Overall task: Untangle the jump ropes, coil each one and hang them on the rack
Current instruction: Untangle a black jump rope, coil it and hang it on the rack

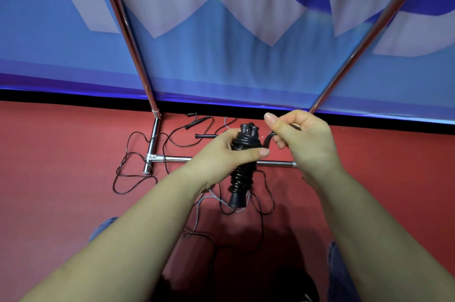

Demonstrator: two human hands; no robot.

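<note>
Now, looking down through the head view. Gripping the wound black jump rope (242,173) around its middle with the left hand (229,151), fingers and thumb curled round it. Pinching the short loose rope end (268,140) with the right hand (302,139), just beside the top of the bundle, on its right side. Holding the bundle with its long way running up and down the picture, one handle tip close to the body, the other far. Touching it with both hands, the right one nearer the far tip. Probably tucking that end in next, so needing the right hand to cross over the far tip. Lying on the red floor (369,178) underneath: more tangled ropes (133,173) and the shiny rack (154,139) base bar. Not showing the hanging bar.
</note>
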